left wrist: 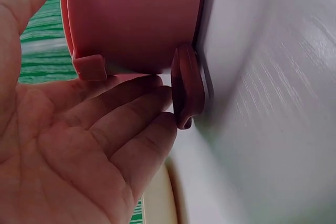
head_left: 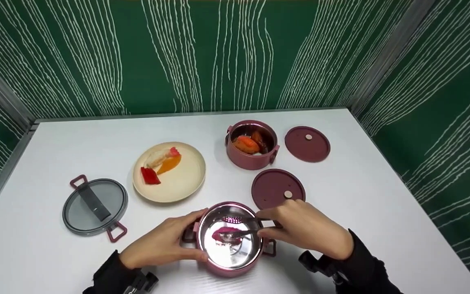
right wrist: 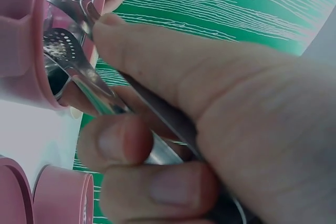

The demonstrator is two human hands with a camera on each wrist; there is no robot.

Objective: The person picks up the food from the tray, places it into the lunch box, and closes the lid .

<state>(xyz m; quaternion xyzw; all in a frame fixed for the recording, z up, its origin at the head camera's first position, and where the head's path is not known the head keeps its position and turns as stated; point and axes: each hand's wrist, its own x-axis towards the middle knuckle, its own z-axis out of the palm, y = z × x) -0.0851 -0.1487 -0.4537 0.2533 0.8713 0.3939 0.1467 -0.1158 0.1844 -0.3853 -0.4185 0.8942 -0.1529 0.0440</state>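
My left hand (head_left: 165, 241) grips the side of a pink pot (head_left: 222, 269), thumb at the near rim and fingers at the far side. In the left wrist view its fingers lie against the pot wall, beside a folded-down clasp (left wrist: 188, 87). The pot stands uncovered, its steel inside shiny. With my right hand (head_left: 308, 228) I hold metal tongs (right wrist: 97, 85) between thumb and fingers. Their two perforated heads are spread apart and dip inside the pot. At the bottom lies a magenta piece (head_left: 220, 236), right by the tong heads.
A cream plate (head_left: 182, 188) with several food pieces stands beyond the pot, and a grey clasped lid (head_left: 114, 196) lies left. At the back right are a second pink pot (head_left: 247, 161) holding food and a maroon lid (head_left: 306, 149); another maroon lid (head_left: 271, 188) lies nearer.
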